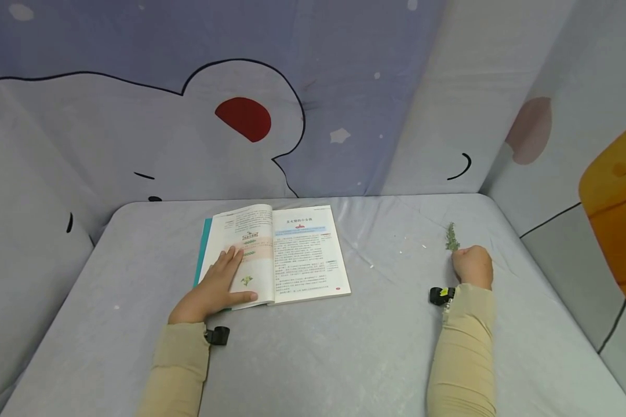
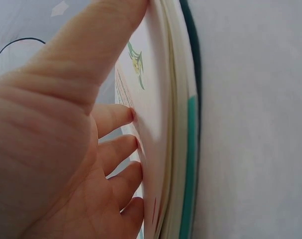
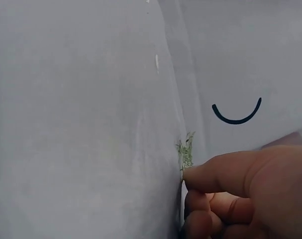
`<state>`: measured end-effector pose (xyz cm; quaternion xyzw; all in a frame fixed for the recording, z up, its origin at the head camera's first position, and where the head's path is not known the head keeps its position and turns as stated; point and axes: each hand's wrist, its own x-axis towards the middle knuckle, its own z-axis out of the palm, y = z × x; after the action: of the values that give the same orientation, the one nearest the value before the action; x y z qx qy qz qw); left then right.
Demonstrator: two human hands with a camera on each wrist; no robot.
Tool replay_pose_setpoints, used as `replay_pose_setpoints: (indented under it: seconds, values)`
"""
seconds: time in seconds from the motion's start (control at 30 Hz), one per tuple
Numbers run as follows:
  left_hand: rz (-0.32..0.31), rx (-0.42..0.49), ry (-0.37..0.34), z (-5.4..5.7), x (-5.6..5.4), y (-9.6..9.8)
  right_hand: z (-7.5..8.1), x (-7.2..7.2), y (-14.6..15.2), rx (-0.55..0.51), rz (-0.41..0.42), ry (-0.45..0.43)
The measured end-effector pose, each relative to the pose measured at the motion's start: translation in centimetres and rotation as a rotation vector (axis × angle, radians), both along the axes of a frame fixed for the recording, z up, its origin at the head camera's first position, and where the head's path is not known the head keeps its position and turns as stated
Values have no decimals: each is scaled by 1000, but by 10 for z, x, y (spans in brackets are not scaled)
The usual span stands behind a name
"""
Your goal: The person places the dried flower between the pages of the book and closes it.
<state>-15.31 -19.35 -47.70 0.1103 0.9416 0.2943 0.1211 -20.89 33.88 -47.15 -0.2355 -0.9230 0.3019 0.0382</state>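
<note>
An open book with printed text and small plant pictures lies on the cloth-covered table. My left hand rests on its left page, fingers spread and thumb near the lower edge. In the left wrist view, the fingertips of the left hand touch the page, and the book's teal cover edge shows. Over at the right side of the table, my right hand pinches a small green sprig at its lower end. The right wrist view shows the sprig beyond the thumb and curled fingers of the right hand.
A pale grey cloth covers the table. Small white bits lie between the book and the right hand. Printed fabric walls rise behind and at both sides, with an orange shape on the right.
</note>
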Motion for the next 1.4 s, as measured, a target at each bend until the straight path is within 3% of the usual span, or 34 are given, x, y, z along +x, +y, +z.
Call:
replay_pose_setpoints:
  seconds: [0.43, 0.8, 1.03, 1.23, 1.4]
  values:
    - [4, 2, -11, 0, 0, -1, 12, 1, 1, -83, -24, 60]
    - [11, 3, -39, 3, 0, 1, -5, -5, 5, -89, -71, 6]
    - [12, 4, -40, 2, -1, 1, -2, -7, 4, -80, -96, 7]
    - [4, 7, -21, 2, 0, 0, 2, -6, 8, -155, -72, -2]
    - [-1, 14, -12, 3, 1, 1, 4, -7, 11, -277, -93, 1]
